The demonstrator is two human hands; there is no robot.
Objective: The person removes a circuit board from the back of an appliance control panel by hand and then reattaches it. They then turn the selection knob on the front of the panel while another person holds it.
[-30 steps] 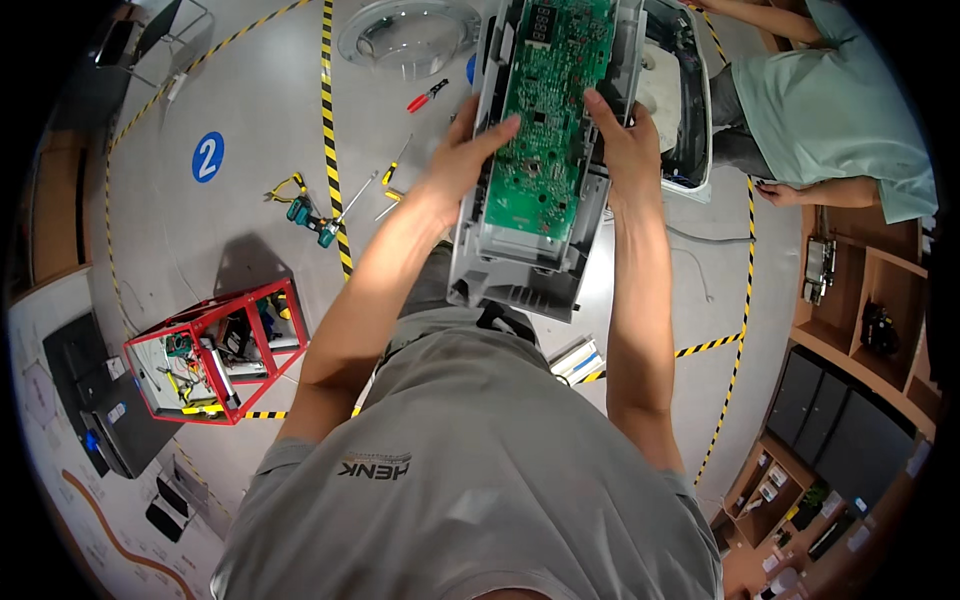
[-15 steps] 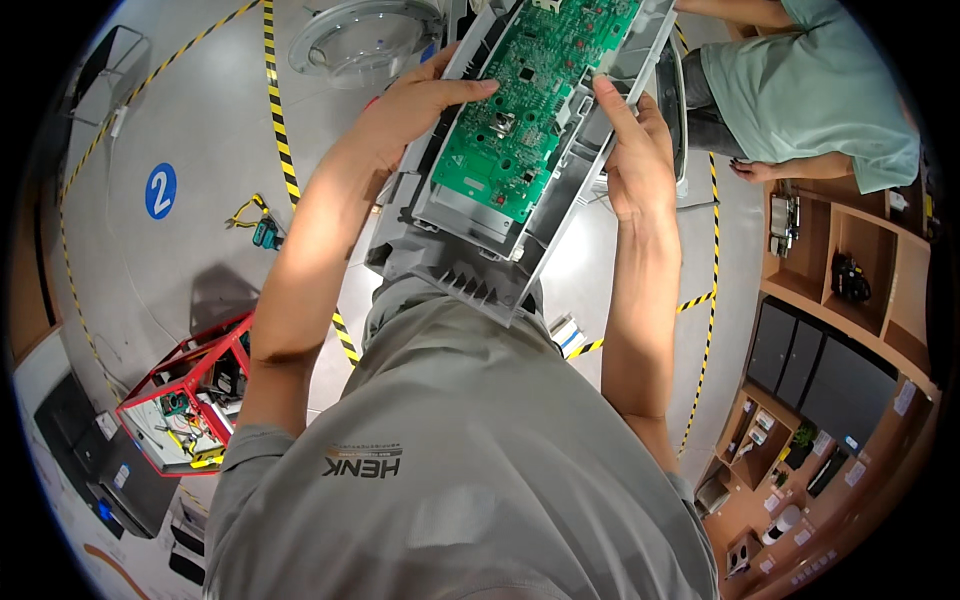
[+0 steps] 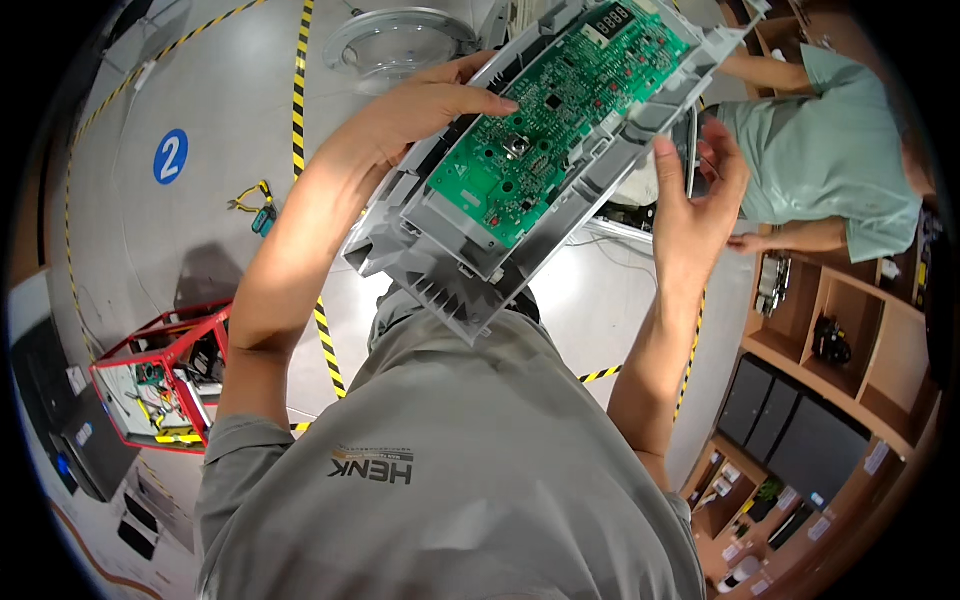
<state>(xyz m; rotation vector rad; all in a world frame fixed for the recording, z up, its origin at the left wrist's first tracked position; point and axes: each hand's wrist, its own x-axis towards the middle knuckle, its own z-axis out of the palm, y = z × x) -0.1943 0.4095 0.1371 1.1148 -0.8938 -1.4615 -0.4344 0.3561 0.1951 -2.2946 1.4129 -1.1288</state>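
A grey plastic control panel housing is held up in front of my chest, tilted with its far end to the right. Inside it sits a green circuit board with a small dark display at the far end. My left hand grips the housing's left side, its thumb on the board's edge and its other fingers hidden behind. Just off the right side, my right hand is open, fingers apart and curved, holding nothing.
A round glass washing machine door lies beyond my left hand. Yellow-handled pliers and a teal tool rest on the floor. A red toolbox stands at left. Another person works at far right beside wooden shelves.
My right hand has let go of the housing and moved off to the right. The housing has tilted further rightward, bringing the display into view; my left hand still holds it.
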